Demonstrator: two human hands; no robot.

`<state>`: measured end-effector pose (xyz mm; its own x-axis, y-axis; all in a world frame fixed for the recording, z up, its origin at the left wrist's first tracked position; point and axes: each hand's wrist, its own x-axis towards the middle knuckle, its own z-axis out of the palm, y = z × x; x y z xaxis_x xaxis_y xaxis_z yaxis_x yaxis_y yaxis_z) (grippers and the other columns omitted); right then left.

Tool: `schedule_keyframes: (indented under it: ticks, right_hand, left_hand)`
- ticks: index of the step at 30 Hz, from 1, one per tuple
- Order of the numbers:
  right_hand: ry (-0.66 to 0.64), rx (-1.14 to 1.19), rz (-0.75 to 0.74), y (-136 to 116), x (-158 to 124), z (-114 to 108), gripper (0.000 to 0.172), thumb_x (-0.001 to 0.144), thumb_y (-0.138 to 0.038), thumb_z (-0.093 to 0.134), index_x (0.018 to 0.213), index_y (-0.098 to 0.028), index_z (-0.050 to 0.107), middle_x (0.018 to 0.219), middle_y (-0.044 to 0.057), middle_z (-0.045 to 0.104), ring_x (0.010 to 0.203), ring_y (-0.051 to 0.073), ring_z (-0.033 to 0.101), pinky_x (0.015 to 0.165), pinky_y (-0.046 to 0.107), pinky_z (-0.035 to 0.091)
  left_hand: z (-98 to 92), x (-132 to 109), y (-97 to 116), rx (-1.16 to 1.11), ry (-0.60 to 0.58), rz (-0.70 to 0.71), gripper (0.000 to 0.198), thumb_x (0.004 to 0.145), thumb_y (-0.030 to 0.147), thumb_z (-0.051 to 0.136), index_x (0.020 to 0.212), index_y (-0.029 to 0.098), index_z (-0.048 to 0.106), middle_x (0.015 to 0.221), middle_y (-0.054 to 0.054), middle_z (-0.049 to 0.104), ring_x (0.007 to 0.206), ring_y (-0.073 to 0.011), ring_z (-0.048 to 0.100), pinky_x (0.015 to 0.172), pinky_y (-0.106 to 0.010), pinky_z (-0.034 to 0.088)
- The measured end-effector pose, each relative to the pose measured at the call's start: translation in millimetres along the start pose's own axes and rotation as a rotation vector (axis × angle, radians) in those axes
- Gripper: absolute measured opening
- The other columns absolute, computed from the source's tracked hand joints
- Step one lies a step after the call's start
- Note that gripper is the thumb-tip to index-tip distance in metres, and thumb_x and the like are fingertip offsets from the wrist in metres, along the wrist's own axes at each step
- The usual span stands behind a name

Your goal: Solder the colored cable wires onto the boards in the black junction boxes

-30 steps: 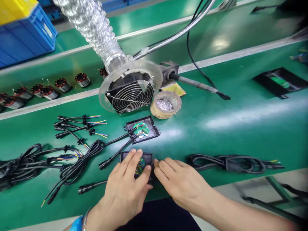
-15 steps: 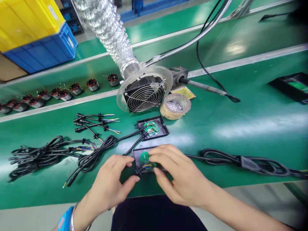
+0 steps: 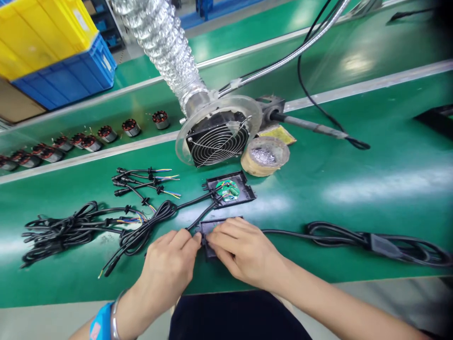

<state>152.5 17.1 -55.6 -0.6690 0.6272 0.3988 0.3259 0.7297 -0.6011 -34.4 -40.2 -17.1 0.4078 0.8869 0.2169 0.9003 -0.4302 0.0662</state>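
A shallow black plastic case (image 3: 208, 226) lies near the bench's front edge, mostly covered by my hands. My left hand (image 3: 171, 264) is closed, thumb and forefinger pinched at the case's left end; what sits between them is hidden. My right hand (image 3: 240, 250) reaches over the case from the right, fingers pressed together inside its left part. They hide the circuit board and wires there. Just beyond lies a second open black case (image 3: 246, 196) holding a green circuit board (image 3: 228, 190), with black cables (image 3: 198, 200) entering from the left.
A fan with a wire guard (image 3: 221, 144) hangs under a foil duct (image 3: 163, 52). Beside it stands a round pot of silvery bits (image 3: 265, 157). Bundled cables (image 3: 60, 236) lie left, a coiled cable (image 3: 382, 245) right. Motor stators (image 3: 106, 133) line the back; bins (image 3: 71, 71) stand behind.
My left hand has closed from an open thumb-and-finger gap onto the case's left end. My right fingers have moved left and down, covering the board. The view has shifted slightly.
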Motion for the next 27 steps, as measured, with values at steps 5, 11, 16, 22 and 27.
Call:
schedule_keyframes:
  ticks: [5,11,16,22,27]
  right_hand:
    - [-0.09,-0.188,-0.031,-8,10,3,0.015,0.083,-0.011,0.058,0.069,-0.017,0.057,0.072,0.001,0.058,0.072,0.016,0.042,0.062,0.034,0.026]
    - [-0.058,-0.119,-0.024,-4,9,-4,0.014,0.085,-0.012,0.059,0.073,-0.018,0.06,0.073,0.001,0.06,0.075,0.017,0.045,0.064,0.032,0.033]
    - [0.18,-0.005,-0.005,11,-7,-41,0.016,0.086,-0.011,0.059,0.101,-0.015,0.065,0.092,0.006,0.067,0.088,0.017,0.055,0.082,0.034,0.047]
    - [0.156,-0.088,0.025,21,-13,-65,0.02,0.086,-0.003,0.054,0.098,-0.014,0.065,0.09,0.006,0.066,0.087,0.016,0.056,0.079,0.031,0.049]
    - [0.015,-0.18,-0.096,8,27,-62,0.014,0.088,-0.008,0.053,0.089,-0.013,0.067,0.087,0.008,0.066,0.084,0.018,0.056,0.076,0.032,0.049]
  left_hand:
    - [10.9,-3,8,0.144,-0.003,0.071,0.012,0.088,0.005,0.052,0.09,0.012,0.062,0.064,0.001,0.053,0.059,-0.0166,0.049,0.052,-0.032,0.037]
    - [12.0,-12,-2,0.063,0.017,0.033,0.016,0.091,0.01,0.051,0.099,0.014,0.063,0.071,0.0,0.06,0.064,-0.0172,0.054,0.059,-0.033,0.042]
    - [-5.0,-7,14,-0.022,0.028,-0.048,0.034,0.094,0.015,0.047,0.126,0.008,0.055,0.111,-0.011,0.066,0.102,-0.0214,0.06,0.089,-0.034,0.049]
    - [24.8,4,53,0.042,-0.091,0.167,0.053,0.098,0.036,0.038,0.142,0.006,0.04,0.15,-0.014,0.042,0.138,-0.0266,0.038,0.111,-0.038,0.036]
    - [40.7,5,53,0.089,-0.062,0.164,0.046,0.094,0.019,0.036,0.136,0.004,0.047,0.139,-0.015,0.054,0.127,-0.0249,0.052,0.108,-0.035,0.039]
